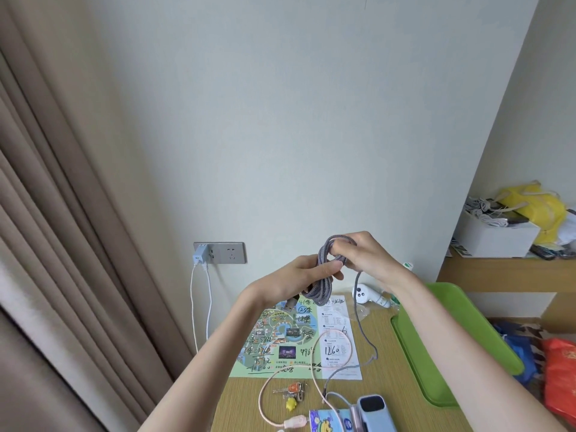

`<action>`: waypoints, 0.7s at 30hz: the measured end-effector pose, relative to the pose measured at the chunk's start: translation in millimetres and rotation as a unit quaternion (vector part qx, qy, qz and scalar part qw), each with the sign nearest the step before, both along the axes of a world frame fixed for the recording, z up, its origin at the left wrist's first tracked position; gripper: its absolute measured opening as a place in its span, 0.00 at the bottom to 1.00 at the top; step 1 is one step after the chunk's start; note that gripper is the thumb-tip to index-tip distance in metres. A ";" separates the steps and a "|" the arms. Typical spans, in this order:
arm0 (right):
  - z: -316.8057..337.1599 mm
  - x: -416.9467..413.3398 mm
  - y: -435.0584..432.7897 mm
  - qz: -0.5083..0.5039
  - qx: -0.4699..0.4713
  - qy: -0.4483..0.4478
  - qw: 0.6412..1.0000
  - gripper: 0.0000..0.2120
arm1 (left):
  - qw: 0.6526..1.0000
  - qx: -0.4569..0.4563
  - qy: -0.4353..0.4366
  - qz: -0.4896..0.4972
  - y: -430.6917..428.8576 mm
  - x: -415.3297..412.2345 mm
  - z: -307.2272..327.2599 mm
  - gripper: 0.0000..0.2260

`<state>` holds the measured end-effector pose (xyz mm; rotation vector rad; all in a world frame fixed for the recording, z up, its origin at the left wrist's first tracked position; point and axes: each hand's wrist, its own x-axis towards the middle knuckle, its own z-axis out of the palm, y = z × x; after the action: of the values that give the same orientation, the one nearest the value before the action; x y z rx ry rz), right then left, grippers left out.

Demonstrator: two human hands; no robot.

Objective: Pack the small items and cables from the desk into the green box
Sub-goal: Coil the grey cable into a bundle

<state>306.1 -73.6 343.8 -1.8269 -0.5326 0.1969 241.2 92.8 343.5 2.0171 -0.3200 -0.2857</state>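
Both hands hold a grey braided cable [322,283] raised above the desk. My left hand [304,275] grips the coiled loops, and the cable's USB plug hangs below it. My right hand [363,254] pinches the top of the coil, and a loose tail drops from it down to the desk. The green box [414,344] stands at the right side of the desk, partly behind my right forearm. A pink cable [314,363] lies looped across the desk. Keys with a yellow charm [291,392] rest near the front.
A colourful map sheet [280,338] covers the desk's middle. A white device [371,296] lies at the back. A pale blue device [372,410] and a cartoon card sit at the front edge. A wall socket [219,252] holds a charger with white cables. A shelf at right carries a white box and bags.
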 end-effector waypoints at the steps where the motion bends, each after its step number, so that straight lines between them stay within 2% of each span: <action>1: -0.7 0.2 0.0 -0.012 0.002 0.023 1.000 0.09 | 1.000 0.006 0.002 -0.007 -1.1 -0.3 0.5 0.19; 4: -2.7 0.8 -1.5 -0.022 0.000 0.060 0.998 0.08 | 1.000 0.007 -0.010 -0.010 -3.2 0.1 2.2 0.16; 7: -4.3 3.5 -6.5 0.014 -0.001 0.064 0.998 0.08 | 0.999 0.016 -0.038 0.005 -2.9 3.2 0.3 0.12; 10: -1.9 6.6 -14.9 0.070 0.059 0.096 0.991 0.03 | 0.999 0.003 -0.045 0.018 -1.1 4.7 -3.9 0.11; 14: -5.1 12.3 -24.5 0.066 0.131 0.131 0.980 0.14 | 0.995 -0.041 -0.048 0.078 5.2 4.9 -4.5 0.12; 21: -21.6 4.2 -15.7 0.082 0.181 0.140 0.970 0.16 | 0.970 -0.169 -0.066 0.159 2.6 6.8 4.8 0.15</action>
<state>310.3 -89.4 322.2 -1.3723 -0.4829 0.4337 248.0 95.5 348.3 1.7175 -0.1134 0.1009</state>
